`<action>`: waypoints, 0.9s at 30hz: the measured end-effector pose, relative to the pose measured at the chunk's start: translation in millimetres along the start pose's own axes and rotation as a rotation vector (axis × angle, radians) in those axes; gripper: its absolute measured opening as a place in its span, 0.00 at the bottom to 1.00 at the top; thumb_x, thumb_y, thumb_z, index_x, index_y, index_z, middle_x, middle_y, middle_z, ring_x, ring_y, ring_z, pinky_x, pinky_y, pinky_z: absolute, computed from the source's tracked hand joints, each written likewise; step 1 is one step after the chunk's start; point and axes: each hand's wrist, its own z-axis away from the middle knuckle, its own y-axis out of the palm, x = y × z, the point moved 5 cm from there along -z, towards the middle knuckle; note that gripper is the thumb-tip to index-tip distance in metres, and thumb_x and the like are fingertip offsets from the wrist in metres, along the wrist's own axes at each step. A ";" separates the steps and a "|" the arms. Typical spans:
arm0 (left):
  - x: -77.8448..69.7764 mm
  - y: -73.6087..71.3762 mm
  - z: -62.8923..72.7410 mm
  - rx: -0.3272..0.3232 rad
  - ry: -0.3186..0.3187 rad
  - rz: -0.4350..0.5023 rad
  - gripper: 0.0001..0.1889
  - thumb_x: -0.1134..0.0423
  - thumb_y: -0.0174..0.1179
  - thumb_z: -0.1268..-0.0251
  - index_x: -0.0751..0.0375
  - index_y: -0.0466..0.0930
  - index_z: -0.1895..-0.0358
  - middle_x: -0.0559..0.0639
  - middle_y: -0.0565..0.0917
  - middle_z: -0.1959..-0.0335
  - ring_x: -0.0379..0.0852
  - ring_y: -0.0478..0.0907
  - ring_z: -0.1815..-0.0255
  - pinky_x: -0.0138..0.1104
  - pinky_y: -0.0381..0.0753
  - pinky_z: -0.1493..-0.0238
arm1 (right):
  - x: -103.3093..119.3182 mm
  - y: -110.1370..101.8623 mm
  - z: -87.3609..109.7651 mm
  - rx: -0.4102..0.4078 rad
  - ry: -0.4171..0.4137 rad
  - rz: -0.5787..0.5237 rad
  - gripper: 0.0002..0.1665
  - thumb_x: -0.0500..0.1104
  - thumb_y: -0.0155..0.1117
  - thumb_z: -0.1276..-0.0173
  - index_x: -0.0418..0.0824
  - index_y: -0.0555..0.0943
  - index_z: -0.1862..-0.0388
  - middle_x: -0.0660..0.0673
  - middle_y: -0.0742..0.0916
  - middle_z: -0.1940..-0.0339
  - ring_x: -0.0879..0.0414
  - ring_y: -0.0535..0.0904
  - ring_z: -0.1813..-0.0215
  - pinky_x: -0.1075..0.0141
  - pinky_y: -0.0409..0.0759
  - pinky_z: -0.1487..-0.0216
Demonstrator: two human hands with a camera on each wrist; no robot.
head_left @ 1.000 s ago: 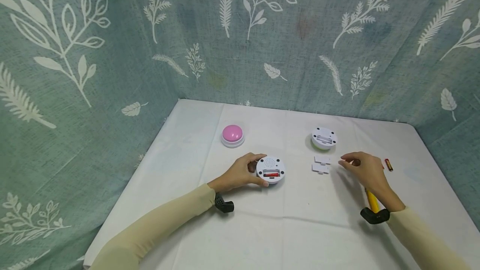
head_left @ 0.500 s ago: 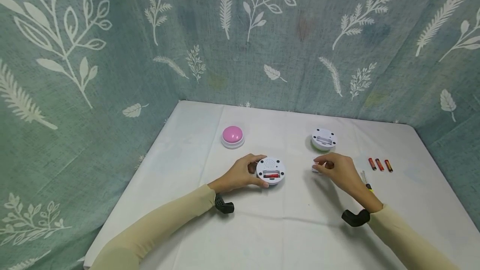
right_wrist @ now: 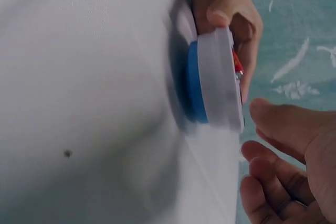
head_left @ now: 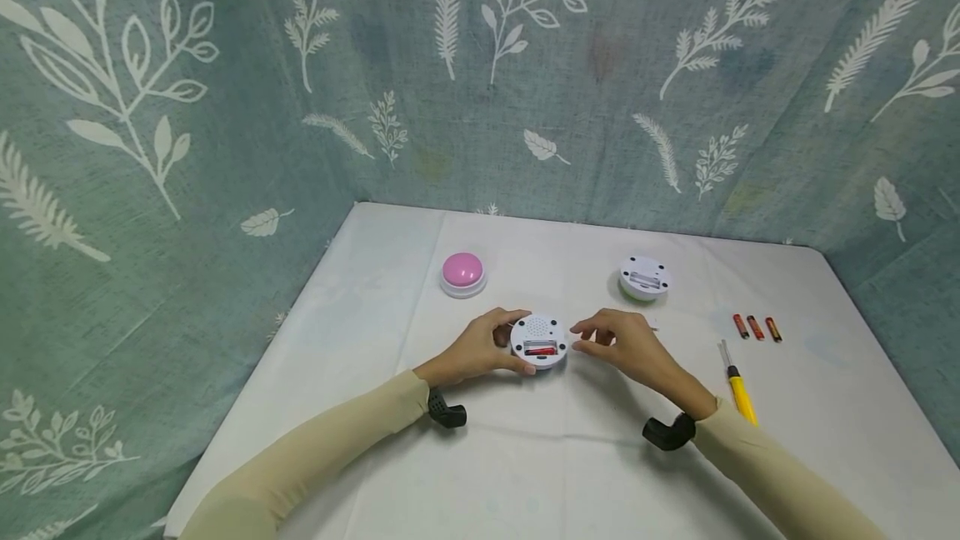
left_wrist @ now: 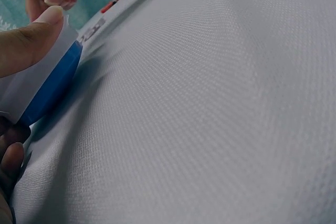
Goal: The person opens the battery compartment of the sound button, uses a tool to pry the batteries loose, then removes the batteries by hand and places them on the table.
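My left hand (head_left: 480, 347) grips a round white push-button buzzer (head_left: 538, 327) by its left edge, fingers behind and thumb in front. It lies face down; its blue dome (right_wrist: 195, 82) shows in the right wrist view. The battery compartment is uncovered, with one red battery (head_left: 541, 351) visible inside. My right hand (head_left: 626, 347) hovers just right of the buzzer, thumb and fingertips apart and loosely bent, with nothing seen between them. A white battery cover (head_left: 655, 323) peeks out behind that hand, mostly hidden.
Three red batteries (head_left: 756, 327) lie in a row at right, near a yellow-handled screwdriver (head_left: 741, 397). An upturned green buzzer (head_left: 643, 277) with an open compartment stands at the back. A pink buzzer (head_left: 462, 273) sits upright at back left on the white tablecloth (head_left: 480, 473).
My right hand has moved left from beside the batteries, past the battery covers, to the buzzer. The third battery and the screwdriver have come into view. My left hand keeps its hold.
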 end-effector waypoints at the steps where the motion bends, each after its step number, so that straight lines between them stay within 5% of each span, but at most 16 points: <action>1: 0.3 -0.1 0.1 -0.001 0.000 -0.003 0.48 0.51 0.85 0.57 0.45 0.74 0.27 0.47 0.77 0.53 0.45 0.71 0.55 0.36 0.72 0.52 | 2.0 2.7 -1.0 0.016 -0.015 -0.005 0.11 0.41 0.78 0.36 0.44 0.91 0.55 0.59 0.85 0.68 0.65 0.77 0.70 0.67 0.76 0.68; 14: -1.9 -1.4 1.5 0.007 0.008 0.002 0.49 0.51 0.85 0.57 0.47 0.73 0.26 0.46 0.78 0.50 0.46 0.73 0.54 0.36 0.74 0.52 | 19.6 22.0 -6.6 0.107 -0.114 -0.031 0.12 0.44 0.78 0.35 0.45 0.92 0.53 0.60 0.81 0.71 0.63 0.72 0.70 0.68 0.71 0.69; 27: -2.5 -1.4 1.4 0.006 0.004 0.001 0.48 0.51 0.85 0.57 0.47 0.73 0.26 0.45 0.78 0.50 0.45 0.73 0.54 0.36 0.74 0.52 | 25.4 25.8 -13.5 0.088 -0.132 -0.028 0.07 0.44 0.78 0.35 0.47 0.93 0.59 0.59 0.80 0.70 0.65 0.71 0.72 0.69 0.71 0.71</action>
